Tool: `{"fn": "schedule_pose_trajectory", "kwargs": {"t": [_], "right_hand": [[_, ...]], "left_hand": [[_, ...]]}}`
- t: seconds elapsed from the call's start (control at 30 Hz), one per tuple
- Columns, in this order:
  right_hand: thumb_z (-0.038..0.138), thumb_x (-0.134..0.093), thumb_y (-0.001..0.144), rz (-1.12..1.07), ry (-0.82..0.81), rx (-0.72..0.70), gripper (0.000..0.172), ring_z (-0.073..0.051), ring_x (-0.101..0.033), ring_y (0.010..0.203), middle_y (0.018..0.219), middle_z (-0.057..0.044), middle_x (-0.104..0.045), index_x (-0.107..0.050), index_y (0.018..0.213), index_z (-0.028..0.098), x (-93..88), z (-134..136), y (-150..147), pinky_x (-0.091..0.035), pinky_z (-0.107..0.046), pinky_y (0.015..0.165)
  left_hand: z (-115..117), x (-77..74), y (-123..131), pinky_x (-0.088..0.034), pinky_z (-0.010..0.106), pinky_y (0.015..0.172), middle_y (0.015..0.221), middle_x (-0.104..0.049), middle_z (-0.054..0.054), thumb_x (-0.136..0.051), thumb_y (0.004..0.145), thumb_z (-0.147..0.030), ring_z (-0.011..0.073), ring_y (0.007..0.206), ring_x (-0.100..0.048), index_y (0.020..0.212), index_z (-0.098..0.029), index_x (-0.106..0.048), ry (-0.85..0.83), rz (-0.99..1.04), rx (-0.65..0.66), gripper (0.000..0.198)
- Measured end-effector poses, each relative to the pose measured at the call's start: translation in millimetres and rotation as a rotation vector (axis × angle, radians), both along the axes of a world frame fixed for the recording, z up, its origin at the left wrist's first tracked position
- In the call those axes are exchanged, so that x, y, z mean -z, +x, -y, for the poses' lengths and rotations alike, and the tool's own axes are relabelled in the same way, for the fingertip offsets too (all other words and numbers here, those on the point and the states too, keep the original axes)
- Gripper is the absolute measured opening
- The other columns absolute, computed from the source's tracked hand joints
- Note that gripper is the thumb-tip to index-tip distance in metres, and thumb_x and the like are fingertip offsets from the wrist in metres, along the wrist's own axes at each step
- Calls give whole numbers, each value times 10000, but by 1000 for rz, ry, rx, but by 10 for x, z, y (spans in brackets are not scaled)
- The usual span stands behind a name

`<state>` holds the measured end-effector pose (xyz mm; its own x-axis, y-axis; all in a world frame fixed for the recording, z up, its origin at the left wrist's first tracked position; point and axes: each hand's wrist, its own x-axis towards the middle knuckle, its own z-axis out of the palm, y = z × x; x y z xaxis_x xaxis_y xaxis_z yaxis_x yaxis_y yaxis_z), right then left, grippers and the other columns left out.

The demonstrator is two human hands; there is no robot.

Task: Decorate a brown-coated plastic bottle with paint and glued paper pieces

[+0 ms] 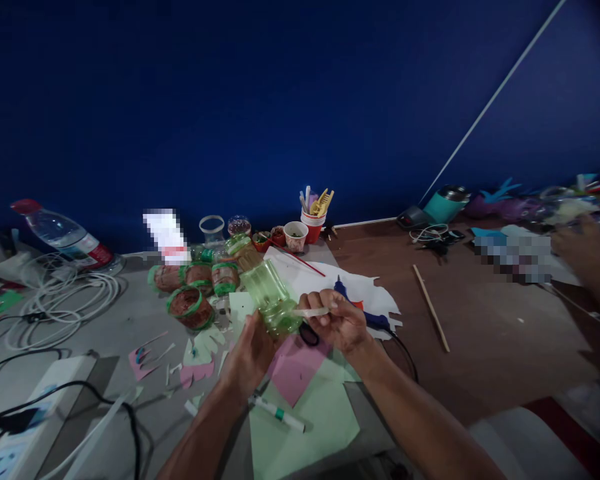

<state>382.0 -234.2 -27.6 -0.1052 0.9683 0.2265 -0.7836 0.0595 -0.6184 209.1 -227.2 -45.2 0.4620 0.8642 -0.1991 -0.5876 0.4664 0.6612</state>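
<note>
A green plastic bottle (273,297) is held tilted in both hands, just above the tabletop (125,333).

The bottle's near end is gripped by the closed fingers of the left hand (253,353); a pale strip (311,311) is pinched against it by the right hand (337,325). Pink paper (295,373) and a marker (280,414) are seen beneath, and a blue glue gun (367,315) lies just beyond.

Dark blue wall (280,100) behind grey desk (130,327); brown wood surface (480,333) adjoins desk's right edge. Light dim.
</note>
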Motion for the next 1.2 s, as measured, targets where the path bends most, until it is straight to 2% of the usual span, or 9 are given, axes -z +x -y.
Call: {"fn": "schedule_pose_trajectory", "kwargs": {"t": [0.1, 0.23, 0.47, 0.63, 0.8, 0.97, 1.03, 1.1, 1.2], "right_hand": [[284, -726, 670, 43, -29, -69, 303, -150, -370, 555, 446, 27, -384, -490, 495, 213, 27, 48, -54, -333, -290, 582], [279, -744, 652, 30, -85, -129, 332, -149, -409, 569, 469, 19, -388, -471, 480, 200, 32, 62, -89, -310, -266, 519], [199, -703, 631, -210, -170, 189, 446, -102, -373, 506, 462, 48, -318, -286, 472, 186, -99, -58, 209, -386, -252, 511], [164, -655, 666, -280, -256, 413, 513, -71, -390, 467, 471, 62, -323, -163, 524, 184, -117, -149, 473, -409, -235, 479], [139, -657, 644, -310, -286, 381, 506, -63, -382, 434, 443, 79, -334, -164, 538, 187, -35, -218, 488, -409, -237, 464], [189, -649, 709, -248, -350, 479, 518, -73, -435, 417, 409, 79, -349, -165, 526, 190, 150, -318, 697, -445, -253, 489], [209, -632, 757, -249, -416, 569, 485, -81, -461, 413, 401, 84, -360, -209, 522, 197, 193, -349, 833, -463, -261, 506], [250, -609, 809, -267, -459, 643, 444, -84, -470, 411, 413, 85, -390, -265, 533, 203, 190, -357, 919, -463, -262, 505], [363, -602, 845, -258, -450, 641, 413, -102, -505, 461, 456, 75, -440, -347, 560, 207, 112, -333, 858, -464, -275, 528]], "left_hand": [[49, 44, 46, -435, 376, 989, 1219, -656, 80, -818, 625, -434, 275, 1191, -553, 1317, -268, -500, 85, -41, -61, 780], [48, 78, 81, -469, 326, 919, 1044, -720, 69, -826, 644, -215, 241, 1035, -641, 1242, -212, -563, 95, -195, -161, 653], [46, -47, 10, -518, 378, 860, 959, -733, 68, -803, 663, -362, 246, 872, -691, 1228, -207, -578, 72, -87, -90, 627], [58, -41, -128, -524, 426, 860, 965, -736, 99, -799, 627, -463, 282, 850, -702, 1205, -196, -603, 93, 61, 131, 666], [60, -12, -195, -555, 400, 736, 1037, -709, 121, -779, 589, -537, 252, 749, -700, 1180, -215, -623, 117, 201, 380, 691], [63, -160, -280, -553, 351, 621, 928, -722, 99, -730, 586, -553, 217, 613, -690, 1191, -248, -639, 130, 413, 643, 683], [46, -222, -352, -550, 367, 653, 848, -729, 82, -698, 627, -517, 221, 609, -692, 1161, -264, -660, 62, 406, 786, 593], [22, -241, -403, -548, 384, 615, 848, -730, 79, -630, 687, -511, 230, 579, -689, 1193, -299, -638, 95, 460, 799, 548], [-4, -196, -379, -544, 369, 671, 856, -713, 79, -668, 631, -568, 217, 627, -686, 1222, -249, -617, 179, 423, 617, 673]]}}
